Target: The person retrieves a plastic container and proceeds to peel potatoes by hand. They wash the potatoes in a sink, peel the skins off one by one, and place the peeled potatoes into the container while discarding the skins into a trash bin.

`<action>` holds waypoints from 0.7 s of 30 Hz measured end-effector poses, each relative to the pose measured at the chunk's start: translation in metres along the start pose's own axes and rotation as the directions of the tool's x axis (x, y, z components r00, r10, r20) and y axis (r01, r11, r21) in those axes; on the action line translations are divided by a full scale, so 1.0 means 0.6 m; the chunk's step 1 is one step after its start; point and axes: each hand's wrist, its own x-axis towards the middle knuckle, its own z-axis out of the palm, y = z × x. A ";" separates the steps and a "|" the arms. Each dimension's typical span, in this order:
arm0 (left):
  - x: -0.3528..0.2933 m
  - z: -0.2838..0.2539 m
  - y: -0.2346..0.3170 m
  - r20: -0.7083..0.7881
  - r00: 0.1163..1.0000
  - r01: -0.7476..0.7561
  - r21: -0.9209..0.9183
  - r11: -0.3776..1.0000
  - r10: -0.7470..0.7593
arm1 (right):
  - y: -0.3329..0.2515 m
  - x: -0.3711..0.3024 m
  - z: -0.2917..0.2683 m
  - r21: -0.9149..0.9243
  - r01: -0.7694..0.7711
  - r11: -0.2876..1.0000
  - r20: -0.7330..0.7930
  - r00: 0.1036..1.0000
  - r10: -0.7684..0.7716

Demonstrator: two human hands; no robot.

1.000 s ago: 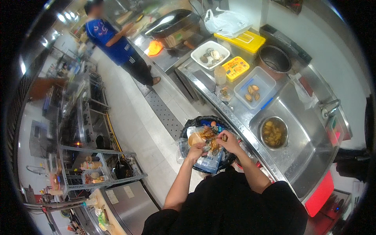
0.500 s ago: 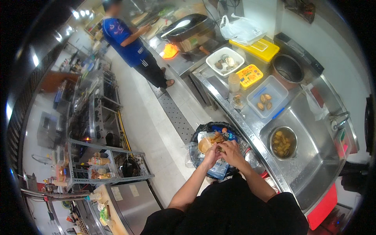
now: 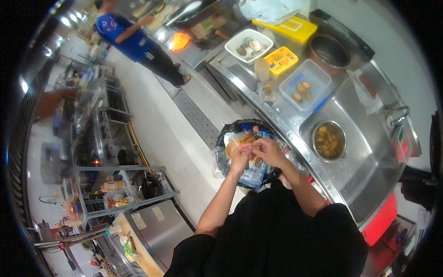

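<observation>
Both my hands are together above a waste bin (image 3: 223,132) lined with a black bag. My left hand (image 3: 242,157) has its fingers closed, and the fingertips of my right hand (image 3: 270,151) pinch in against them. Whatever lies between the fingers is small and mostly hidden. Beneath them the bin holds a tan round tub (image 3: 232,147), orange-brown scraps (image 3: 248,138) and a blue-grey plastic packet (image 3: 253,176). To the right, a metal bowl (image 3: 343,147) of yellow-brown pieces in liquid stands in the sink (image 3: 364,173).
Beyond the sink, a clear plastic box (image 3: 316,82) holds several brownish shellfish pieces (image 3: 302,87). Near it are a yellow tub (image 3: 281,61), a white basin (image 3: 230,45) with shells and a dark pot (image 3: 328,51). A person in blue (image 3: 121,34) stands far left. A metal rack (image 3: 129,168) stands left.
My fingers have shifted from overlapping to meeting at the tips, still above the bin. The whole view has moved a little, with the counter things now higher and further left.
</observation>
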 end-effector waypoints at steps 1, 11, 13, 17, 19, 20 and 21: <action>-0.005 0.004 0.009 -0.016 1.000 -0.023 0.018 1.000 0.024 | 0.003 -0.001 0.000 0.028 -0.034 0.999 -0.027 0.999 0.034; -0.004 0.022 0.091 -0.183 0.972 -0.161 -0.073 0.984 0.145 | -0.004 0.011 -0.019 0.544 -0.137 0.828 -0.028 0.983 0.181; -0.005 0.022 0.100 -0.190 0.974 -0.157 -0.165 0.974 0.125 | -0.015 0.012 -0.023 0.559 -0.145 0.816 -0.013 0.983 0.183; 0.014 0.020 0.091 -0.339 0.933 -0.192 -0.184 0.964 0.122 | -0.015 0.016 -0.023 0.513 -0.147 0.846 -0.017 0.983 0.181; 0.023 0.017 0.086 -0.432 0.893 -0.199 -0.137 0.970 0.122 | -0.011 0.017 -0.021 0.492 -0.162 0.856 0.005 0.983 0.184; 0.029 0.012 0.079 -0.468 0.871 -0.210 -0.079 0.974 0.150 | -0.008 0.017 -0.020 0.480 -0.170 0.860 0.016 0.983 0.185; 0.035 0.004 0.071 -0.501 0.847 -0.219 -0.021 0.975 0.179 | -0.002 0.018 -0.017 0.467 -0.176 0.867 0.028 0.982 0.185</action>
